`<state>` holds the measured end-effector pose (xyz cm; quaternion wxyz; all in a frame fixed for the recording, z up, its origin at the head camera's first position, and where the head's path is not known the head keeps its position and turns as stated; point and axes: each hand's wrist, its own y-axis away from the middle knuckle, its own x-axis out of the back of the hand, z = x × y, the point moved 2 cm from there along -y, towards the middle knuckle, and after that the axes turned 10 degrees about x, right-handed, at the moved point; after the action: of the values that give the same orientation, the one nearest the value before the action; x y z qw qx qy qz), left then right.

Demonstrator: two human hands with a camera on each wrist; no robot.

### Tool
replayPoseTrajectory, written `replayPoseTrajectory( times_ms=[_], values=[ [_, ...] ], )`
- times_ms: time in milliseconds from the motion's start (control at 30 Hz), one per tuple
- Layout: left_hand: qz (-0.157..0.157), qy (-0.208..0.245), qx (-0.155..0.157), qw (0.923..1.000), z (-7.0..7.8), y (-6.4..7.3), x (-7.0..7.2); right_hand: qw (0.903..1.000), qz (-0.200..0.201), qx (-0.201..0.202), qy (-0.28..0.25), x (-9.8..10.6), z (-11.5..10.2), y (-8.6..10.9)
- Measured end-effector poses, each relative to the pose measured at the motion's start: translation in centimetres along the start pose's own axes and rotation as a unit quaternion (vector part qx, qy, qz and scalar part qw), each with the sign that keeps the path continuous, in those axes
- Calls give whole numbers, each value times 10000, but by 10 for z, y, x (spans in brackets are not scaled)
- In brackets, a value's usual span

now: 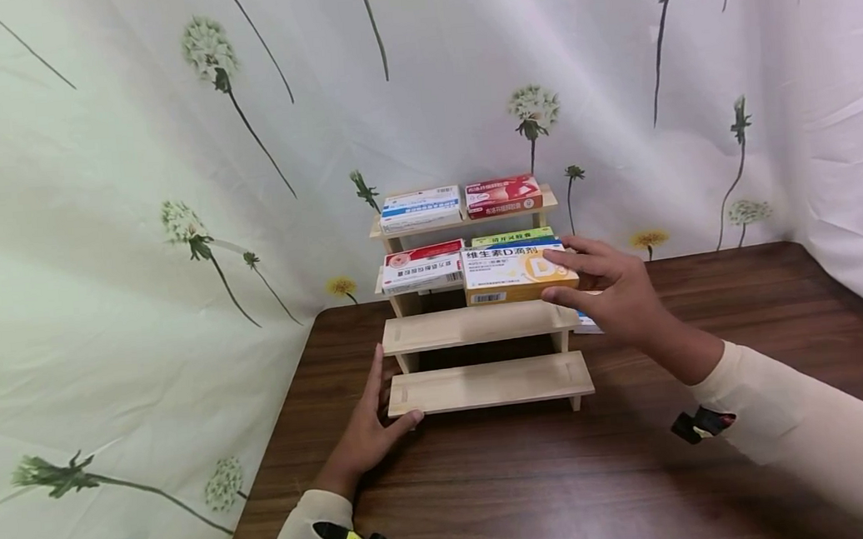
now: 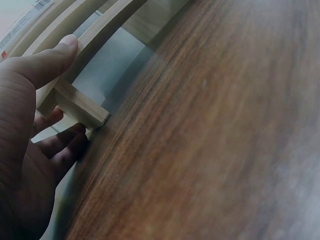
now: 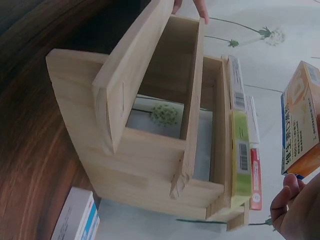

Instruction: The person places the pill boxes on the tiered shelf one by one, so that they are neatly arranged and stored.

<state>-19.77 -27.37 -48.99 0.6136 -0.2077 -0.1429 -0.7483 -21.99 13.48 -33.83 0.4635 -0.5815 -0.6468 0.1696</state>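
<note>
My right hand holds a white, orange and blue vitamin D drops box by its right end, thumb below and fingers above. In the right wrist view that medicine box hangs apart from the wooden stepped rack. In the head view it overlaps the second tier from the top, partly hiding a green medicine box. My left hand grips the rack's lower left side. The left wrist view shows its thumb on the lowest board and the other fingers curled beside the leg.
On the top tier lie a white-and-blue box and a red box. A red-and-white box sits left on the tier below. Another white-and-blue box lies on the brown table right of the rack. Behind hangs a flowered curtain.
</note>
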Motion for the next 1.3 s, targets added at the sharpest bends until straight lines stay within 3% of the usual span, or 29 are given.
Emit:
replayPoseTrajectory(
  times_ms=[333, 567, 800, 1033, 1300],
  values=[
    [79, -62, 152, 9998, -1, -1, -1, 9998, 49, -99, -143, -23, -2, -2],
    [79, -106, 68, 9999, 0, 0, 0, 9997, -83, -195, -134, -44, -6, -2],
    [38, -58, 67, 10000, -1, -2, -1, 9987, -335, -231, -317, -60, -7, 1],
    [33, -45, 191, 9998, 1, -2, -1, 9954, -653, -562, -418, -78, -4, 7],
    [29, 4, 185, 9998, 1, -1, -1, 9962, -701, -497, 135, -99, -1, 7]
  ],
)
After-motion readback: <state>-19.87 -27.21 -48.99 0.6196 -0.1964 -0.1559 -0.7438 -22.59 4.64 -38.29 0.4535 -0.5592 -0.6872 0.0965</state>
